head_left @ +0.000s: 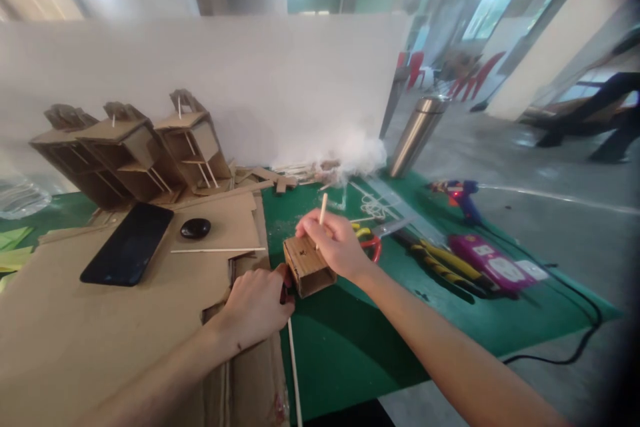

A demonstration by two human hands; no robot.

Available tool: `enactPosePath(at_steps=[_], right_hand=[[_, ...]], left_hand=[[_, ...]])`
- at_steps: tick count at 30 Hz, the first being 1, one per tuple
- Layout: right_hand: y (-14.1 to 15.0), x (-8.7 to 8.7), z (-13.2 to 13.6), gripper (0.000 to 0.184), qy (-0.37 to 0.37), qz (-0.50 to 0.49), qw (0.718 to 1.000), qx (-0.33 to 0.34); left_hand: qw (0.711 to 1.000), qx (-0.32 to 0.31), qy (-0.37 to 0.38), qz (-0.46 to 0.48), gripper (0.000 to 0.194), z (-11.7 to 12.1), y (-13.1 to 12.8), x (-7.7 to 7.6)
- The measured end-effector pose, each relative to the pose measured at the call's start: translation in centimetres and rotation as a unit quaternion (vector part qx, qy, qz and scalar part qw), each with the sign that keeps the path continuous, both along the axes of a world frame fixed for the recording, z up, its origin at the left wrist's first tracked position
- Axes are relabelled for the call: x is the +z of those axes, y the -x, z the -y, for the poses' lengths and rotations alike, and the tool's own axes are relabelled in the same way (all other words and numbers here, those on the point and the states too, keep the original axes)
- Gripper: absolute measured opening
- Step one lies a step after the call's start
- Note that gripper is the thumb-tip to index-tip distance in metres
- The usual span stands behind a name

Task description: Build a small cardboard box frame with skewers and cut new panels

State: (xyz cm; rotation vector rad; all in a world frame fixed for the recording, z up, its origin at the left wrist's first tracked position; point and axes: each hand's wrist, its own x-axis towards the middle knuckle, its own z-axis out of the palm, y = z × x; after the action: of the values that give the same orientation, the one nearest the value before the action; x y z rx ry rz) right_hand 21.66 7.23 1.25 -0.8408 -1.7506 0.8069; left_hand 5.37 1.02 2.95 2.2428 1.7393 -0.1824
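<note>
One stick [324, 207] through right grip [341, 247]

Phone [127, 245] left of box [306, 260]

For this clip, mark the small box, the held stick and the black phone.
Small box [309, 264], head view: its top face.
Held stick [323, 209], head view: its upper part.
Black phone [129, 243], head view: middle of its dark face.

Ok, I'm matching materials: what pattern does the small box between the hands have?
Brown wood grain on the small box; head view.
</note>
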Motion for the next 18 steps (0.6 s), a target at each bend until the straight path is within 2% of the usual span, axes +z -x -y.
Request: enactPosePath(at_steps=[8, 18], right_hand=[[0.16, 0.0, 0.33, 0.028, -0.014, 0.03, 0.999, -0.006], [0.17, 0.09, 0.43, 0.028, -0.028, 0.027, 0.999, -0.015]], left_hand=[[1.0, -0.004, -0.006, -0.015, 0.028, 0.08, -0.37, 0.02], [1.0, -0.017, 0.011, 0.007, 0.021, 0.08, -0.08, 0.36]])
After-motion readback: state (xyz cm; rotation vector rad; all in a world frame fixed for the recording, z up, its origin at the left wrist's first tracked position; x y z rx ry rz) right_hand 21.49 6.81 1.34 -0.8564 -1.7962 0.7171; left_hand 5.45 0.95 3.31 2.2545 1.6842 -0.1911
